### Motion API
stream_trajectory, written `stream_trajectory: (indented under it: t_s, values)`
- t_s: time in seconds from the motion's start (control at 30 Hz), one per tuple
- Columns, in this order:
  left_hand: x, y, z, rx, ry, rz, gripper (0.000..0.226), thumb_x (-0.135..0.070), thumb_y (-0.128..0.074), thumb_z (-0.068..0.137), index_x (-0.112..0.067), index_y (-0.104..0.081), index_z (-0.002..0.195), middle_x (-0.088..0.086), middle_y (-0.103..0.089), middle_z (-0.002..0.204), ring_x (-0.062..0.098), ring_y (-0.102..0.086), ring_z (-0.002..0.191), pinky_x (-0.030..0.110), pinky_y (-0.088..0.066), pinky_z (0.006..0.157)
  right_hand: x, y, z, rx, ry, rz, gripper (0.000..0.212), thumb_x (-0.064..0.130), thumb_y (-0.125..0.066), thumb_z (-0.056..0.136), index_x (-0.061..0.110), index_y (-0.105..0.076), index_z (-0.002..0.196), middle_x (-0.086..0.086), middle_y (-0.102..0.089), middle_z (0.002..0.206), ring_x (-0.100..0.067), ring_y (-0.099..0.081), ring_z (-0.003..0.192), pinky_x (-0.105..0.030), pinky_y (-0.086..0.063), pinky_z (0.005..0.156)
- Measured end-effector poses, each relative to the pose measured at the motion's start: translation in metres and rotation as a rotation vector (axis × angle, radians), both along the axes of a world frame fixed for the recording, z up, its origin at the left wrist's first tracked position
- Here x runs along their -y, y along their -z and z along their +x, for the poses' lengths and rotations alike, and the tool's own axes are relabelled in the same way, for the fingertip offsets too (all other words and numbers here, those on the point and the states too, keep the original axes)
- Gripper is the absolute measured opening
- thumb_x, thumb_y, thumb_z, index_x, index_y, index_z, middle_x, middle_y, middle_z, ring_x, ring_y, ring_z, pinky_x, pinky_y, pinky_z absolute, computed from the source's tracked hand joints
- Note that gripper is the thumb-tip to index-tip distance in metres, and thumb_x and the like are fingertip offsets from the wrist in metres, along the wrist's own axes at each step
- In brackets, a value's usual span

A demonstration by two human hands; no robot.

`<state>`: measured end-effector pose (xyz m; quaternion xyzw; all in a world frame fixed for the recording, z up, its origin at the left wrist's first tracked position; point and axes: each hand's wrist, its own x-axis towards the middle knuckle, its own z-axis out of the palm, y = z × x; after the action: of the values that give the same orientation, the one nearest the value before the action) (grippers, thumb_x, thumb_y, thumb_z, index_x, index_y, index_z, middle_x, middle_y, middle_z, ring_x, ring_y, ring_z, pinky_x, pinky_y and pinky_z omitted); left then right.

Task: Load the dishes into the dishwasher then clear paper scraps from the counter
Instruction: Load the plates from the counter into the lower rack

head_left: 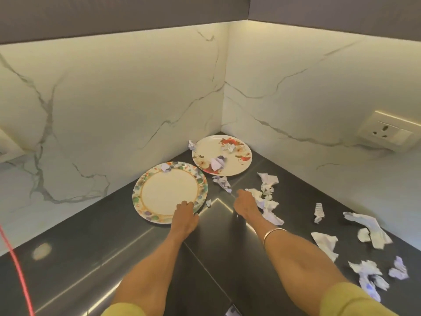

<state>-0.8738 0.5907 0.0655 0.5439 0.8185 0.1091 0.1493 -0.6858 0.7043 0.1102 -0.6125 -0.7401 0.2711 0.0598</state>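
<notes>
A red cord (13, 258) is seen at the 8 o'clock edge of the dark counter (91, 258), which fills a corner under marble-veined walls. Toward 9 o'clock of the centre a plate with a multicoloured rim (168, 192) lies flat on the counter, with one crumpled paper scrap (165, 167) resting on its far rim. The left hand (184, 216) is laid on the plate's near edge at about its 5 o'clock, the fingers curled over the rim; whether the plate is truly gripped cannot be told. At 12 o'clock from it, nearer the corner, a flowered plate (222, 155) is set just apart from the first, and scraps of paper (218, 163) lie on it. A further scrap (222, 182) lies on the counter between the two plates and the right hand (245, 201). The right hand is held well apart from the left, and crumpled white paper (265, 199) is touched by its fingers; the grasp itself is hidden. A thin bangle (273, 232) is worn on that wrist. More torn paper (373, 226) is scattered from 3 to 5 o'clock. A wall socket (385, 133) is mounted at 2 o'clock.
</notes>
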Motion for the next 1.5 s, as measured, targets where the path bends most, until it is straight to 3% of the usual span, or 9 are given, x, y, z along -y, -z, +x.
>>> stream_trajectory:
  t_s: [0.3,0.47,0.7,0.83,1.0,1.1,1.33,1.43,1.5]
  values:
    - [-0.035,0.029,0.008,-0.170,-0.063,0.154,0.024,-0.028,-0.051,0.093,-0.017,-0.058,0.112,0.002,-0.055,0.109,0.022,-0.051,0.096,0.034,-0.046,0.084,-0.084,0.014,-0.022,-0.051,0.119,-0.103,0.035,0.007,-0.052,0.093,0.002,-0.055,0.128,-0.019,-0.055,0.133,-0.037,-0.053,0.123,-0.035,-0.042,0.097]
    - [-0.046,0.050,0.004,-0.260,-0.027,0.165,0.026,-0.030,-0.055,0.093,-0.018,-0.059,0.116,0.004,-0.059,0.117,0.024,-0.056,0.102,0.037,-0.049,0.088,-0.127,0.028,-0.043,-0.296,0.377,-0.177,0.032,0.015,-0.052,0.094,0.000,-0.058,0.122,-0.018,-0.059,0.129,-0.037,-0.056,0.118,-0.033,-0.044,0.089]
    - [-0.052,0.048,-0.009,-0.377,0.209,0.037,0.042,-0.018,-0.061,0.092,-0.015,-0.049,0.132,0.011,-0.051,0.136,0.033,-0.052,0.115,0.047,-0.047,0.095,-0.184,0.094,-0.064,-0.494,0.669,-0.335,0.069,0.041,-0.071,0.071,0.003,-0.053,0.125,-0.018,-0.066,0.118,-0.035,-0.066,0.102,-0.045,-0.057,0.088]
    - [-0.050,0.039,-0.009,-0.378,0.210,-0.040,0.052,-0.020,-0.068,0.088,-0.017,-0.045,0.135,0.010,-0.049,0.138,0.034,-0.052,0.117,0.047,-0.046,0.096,-0.202,0.114,-0.069,-0.616,0.763,-0.393,0.074,0.027,-0.074,0.056,0.004,-0.049,0.122,-0.015,-0.066,0.113,-0.033,-0.068,0.097,-0.046,-0.058,0.084]
    - [-0.054,0.020,-0.009,-0.361,0.174,-0.023,0.050,-0.018,-0.069,0.087,-0.019,-0.049,0.132,0.007,-0.053,0.135,0.031,-0.054,0.112,0.042,-0.048,0.092,-0.163,0.030,-0.078,-0.898,0.849,-0.414,0.060,-0.007,-0.065,0.080,0.004,-0.036,0.132,-0.008,-0.053,0.106,-0.030,-0.061,0.093,-0.044,-0.060,0.076]
    - [-0.055,0.007,-0.007,-0.350,0.107,-0.035,0.056,-0.013,-0.062,0.091,-0.018,-0.039,0.141,0.008,-0.044,0.144,0.031,-0.047,0.121,0.042,-0.042,0.099,-0.162,0.011,-0.078,-1.064,0.961,-0.395,0.052,-0.003,-0.051,0.094,0.007,-0.025,0.139,-0.006,-0.051,0.118,-0.031,-0.057,0.106,-0.036,-0.054,0.079]
    - [-0.055,-0.019,-0.009,-0.315,0.027,-0.020,0.049,-0.015,-0.049,0.099,-0.016,-0.032,0.145,0.007,-0.034,0.151,0.029,-0.039,0.131,0.040,-0.037,0.107,-0.154,-0.014,-0.063,-0.917,0.833,-0.296,0.062,0.015,-0.050,0.099,0.010,-0.015,0.150,-0.012,-0.042,0.144,-0.033,-0.049,0.126,-0.035,-0.040,0.106]
    - [-0.055,-0.028,-0.010,-0.324,0.033,-0.019,0.046,-0.012,-0.047,0.099,-0.014,-0.035,0.144,0.008,-0.039,0.149,0.029,-0.043,0.128,0.039,-0.040,0.103,-0.151,-0.021,-0.056,-0.783,0.730,-0.310,0.066,0.015,-0.069,0.087,0.010,-0.034,0.143,-0.013,-0.054,0.135,-0.028,-0.058,0.107,-0.027,-0.054,0.084]
    - [-0.056,-0.038,-0.010,-0.335,0.023,-0.003,0.046,-0.011,-0.046,0.099,-0.013,-0.036,0.143,0.008,-0.042,0.147,0.028,-0.045,0.126,0.038,-0.042,0.101,-0.149,-0.027,-0.050,-0.747,0.737,-0.303,0.049,0.013,-0.070,0.087,0.011,-0.050,0.131,-0.012,-0.062,0.123,-0.025,-0.062,0.097,-0.030,-0.057,0.083]
